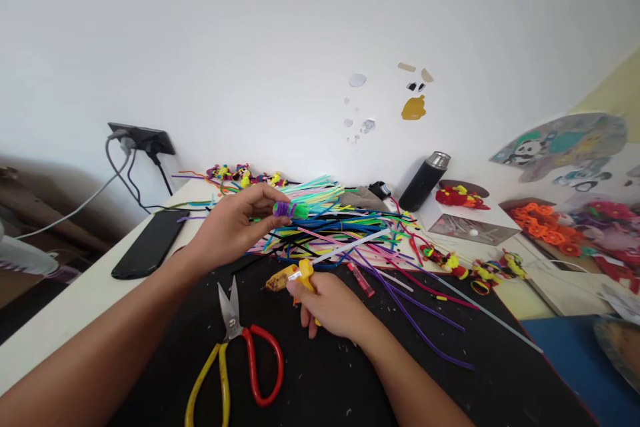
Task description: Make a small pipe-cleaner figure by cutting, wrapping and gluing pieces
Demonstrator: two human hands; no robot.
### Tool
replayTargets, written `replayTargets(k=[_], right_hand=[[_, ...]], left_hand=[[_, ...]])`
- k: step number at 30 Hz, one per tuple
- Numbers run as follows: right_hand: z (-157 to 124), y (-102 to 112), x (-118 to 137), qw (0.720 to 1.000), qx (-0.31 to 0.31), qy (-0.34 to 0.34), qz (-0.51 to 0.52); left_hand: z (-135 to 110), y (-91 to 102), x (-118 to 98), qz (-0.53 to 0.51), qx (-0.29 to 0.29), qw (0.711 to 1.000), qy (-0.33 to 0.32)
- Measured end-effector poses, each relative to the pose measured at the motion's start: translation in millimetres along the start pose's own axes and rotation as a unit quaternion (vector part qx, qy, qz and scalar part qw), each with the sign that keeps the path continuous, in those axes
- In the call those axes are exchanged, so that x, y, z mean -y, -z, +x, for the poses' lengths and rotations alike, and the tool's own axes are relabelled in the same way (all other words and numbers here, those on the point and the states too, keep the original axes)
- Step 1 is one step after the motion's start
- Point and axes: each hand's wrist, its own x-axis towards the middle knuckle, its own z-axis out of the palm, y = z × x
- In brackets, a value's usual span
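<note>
My left hand is closed, pinching a small roll of pipe cleaner, purple at the near end and bright green at the far end. It hangs in the air above the black mat. Lower and to the right, my right hand wraps round the handle of a yellow hot glue gun. The gun's stained nozzle end points left, and a pale glue stick juts out of its back. Nozzle and roll are apart. A heap of loose pipe cleaners in many colours lies behind both hands.
Scissors with red and yellow handles lie open on the black mat. A phone rests at the left. A black flask and a white box stand at the back right. Small figures lie nearby.
</note>
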Motion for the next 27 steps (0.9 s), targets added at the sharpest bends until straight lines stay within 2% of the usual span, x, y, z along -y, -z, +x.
replayTargets(k=[5, 9, 12, 15, 23, 27], right_hand=[[-10, 3, 12, 0.986, -0.052, 0.055, -0.151], [-17, 5, 23, 0.943, -0.113, 0.1, -0.295], [-20, 6, 28, 0.919, -0.109, 0.088, -0.368], [-22, 7, 29, 0.912, -0.094, 0.08, -0.39], [-27, 10, 34, 0.9, -0.101, 0.082, -0.417], [-27, 12, 37, 0.921, -0.16, 0.127, -0.332]], left_hand=[[-1, -4.4, 4, 0.052, 0.035, 0.998, -0.012], [-1, -5.4, 3, 0.106, 0.048, 0.993, -0.025], [-2, -6.1, 2, 0.114, 0.061, 0.991, -0.026], [-2, -7.6, 2, 0.114, 0.071, 0.991, -0.021], [-2, -7.6, 5, 0.137, 0.08, 0.987, -0.022], [-2, -7.8, 4, 0.141, 0.09, 0.986, -0.015]])
